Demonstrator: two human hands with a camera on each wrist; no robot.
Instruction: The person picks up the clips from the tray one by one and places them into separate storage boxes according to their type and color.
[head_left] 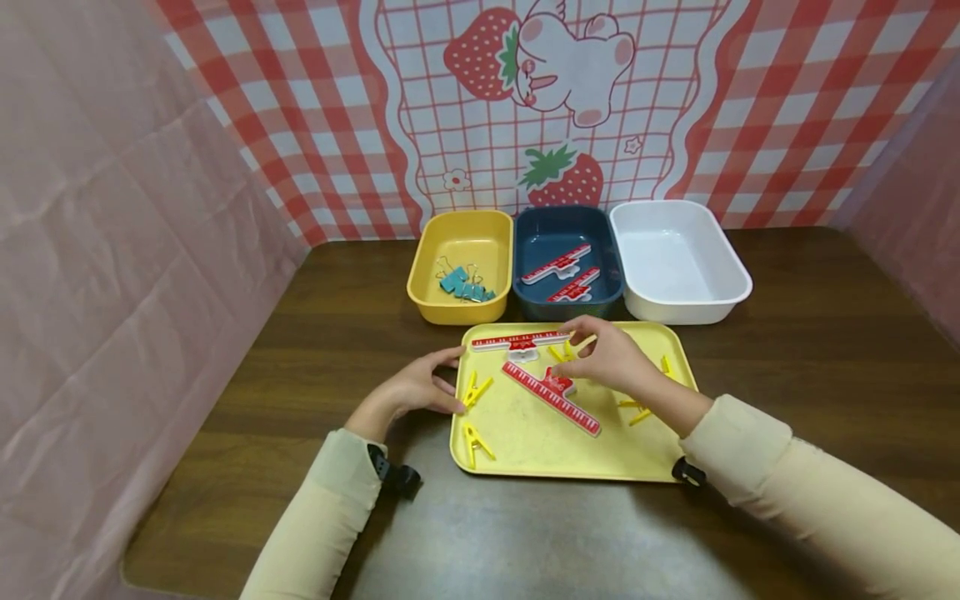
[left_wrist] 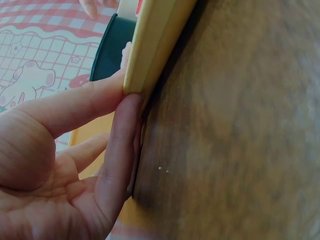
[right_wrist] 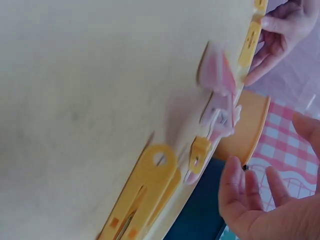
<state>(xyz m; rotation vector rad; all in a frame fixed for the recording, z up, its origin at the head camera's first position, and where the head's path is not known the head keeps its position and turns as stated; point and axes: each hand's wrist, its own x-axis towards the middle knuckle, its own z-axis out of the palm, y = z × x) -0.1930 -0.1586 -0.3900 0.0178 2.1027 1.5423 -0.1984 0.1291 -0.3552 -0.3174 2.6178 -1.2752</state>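
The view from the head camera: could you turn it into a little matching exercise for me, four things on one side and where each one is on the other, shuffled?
Things:
1. Teal binder clips
2. White bin
3. Left hand
4. Yellow clothespins

Places:
A. Lying on the tray
B. Just right of the dark blue bin
C. Inside the yellow bin
D. At the tray's left edge

Right pairs: 1-C, 2-B, 3-D, 4-A

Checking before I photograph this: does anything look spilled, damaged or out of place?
Nothing stands out: loose red clips and yellow clips lie on the yellow tray, teal binder clips share the yellow bin, the blue bin holds red clips, and no spill or damage shows.
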